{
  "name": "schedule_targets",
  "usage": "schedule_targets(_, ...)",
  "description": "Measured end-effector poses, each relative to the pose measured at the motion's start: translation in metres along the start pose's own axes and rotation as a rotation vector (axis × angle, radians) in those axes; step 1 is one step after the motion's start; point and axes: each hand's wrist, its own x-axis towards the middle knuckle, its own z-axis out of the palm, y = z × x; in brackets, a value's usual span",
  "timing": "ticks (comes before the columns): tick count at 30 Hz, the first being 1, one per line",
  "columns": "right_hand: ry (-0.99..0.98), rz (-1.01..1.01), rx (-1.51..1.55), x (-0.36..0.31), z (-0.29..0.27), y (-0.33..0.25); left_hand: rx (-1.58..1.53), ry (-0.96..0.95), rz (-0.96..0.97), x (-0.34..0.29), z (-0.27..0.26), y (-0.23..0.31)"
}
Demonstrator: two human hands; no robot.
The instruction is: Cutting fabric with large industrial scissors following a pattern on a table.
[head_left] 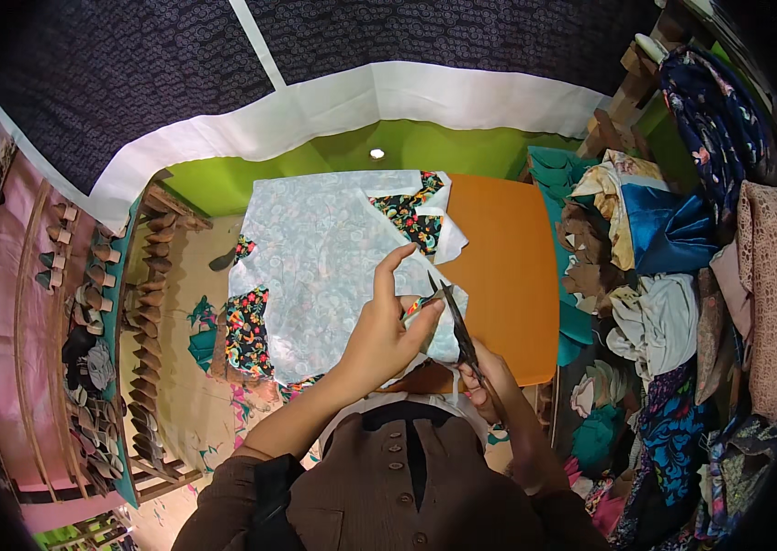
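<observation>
Left hand [387, 332]: pinches cloth [315, 248] | Right hand [491, 378]: grips scissors [463, 338] | cloth spread ahead-left

Remote log: I see cloth [315, 243] on the table's [510, 275] left portion; scissors [460, 332] in the right hand [491, 375], at its right edge; shoes [102, 252] racked left; fabrics [655, 317] heaped right; curtain [425, 37] beyond.

The right hand [488, 378] swallowed most of the handles of the dark scissors [462, 335]! Pale-backed floral cloth [315, 248] smothered the left of the orange tabletop [503, 266], the upper edge chopped the dark patterned curtain [168, 83], the lower edge clipped the brown shirt [361, 487], and a colourful bit [412, 313] at the left hand [384, 335] was too tiny to identify!
</observation>
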Motion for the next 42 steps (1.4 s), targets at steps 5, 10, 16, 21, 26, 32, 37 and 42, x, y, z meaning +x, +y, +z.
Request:
schedule_targets(5,-0.013,0.080,0.008,0.000,-0.006,0.014,-0.008,0.005,0.010,0.000,0.001,-0.002)
schedule_targets(10,-0.047,0.277,0.361,-0.001,-0.003,0.016,-0.022,0.007,0.000,0.000,0.001,-0.003)
schedule_targets(16,-0.050,-0.114,-0.089,-0.005,-0.003,0.007,-0.022,0.011,0.020,-0.001,0.001,-0.002)
schedule_targets(21,-0.094,-0.111,0.055,-0.006,-0.004,0.005,-0.019,-0.052,0.001,-0.003,0.000,-0.001)
schedule_targets(26,-0.070,0.046,0.130,-0.002,-0.005,0.010,-0.030,-0.062,0.028,-0.004,0.002,0.002)
schedule_targets(32,-0.024,0.162,0.210,-0.001,-0.001,0.009,-0.041,-0.062,0.032,-0.004,0.002,-0.002)
schedule_targets(37,0.007,0.228,0.266,-0.001,0.000,0.014,-0.029,-0.048,0.028,-0.004,0.003,-0.001)
schedule_targets(42,-0.007,-0.182,0.048,-0.006,0.001,0.018,-0.035,-0.035,0.028,-0.005,0.003,-0.001)
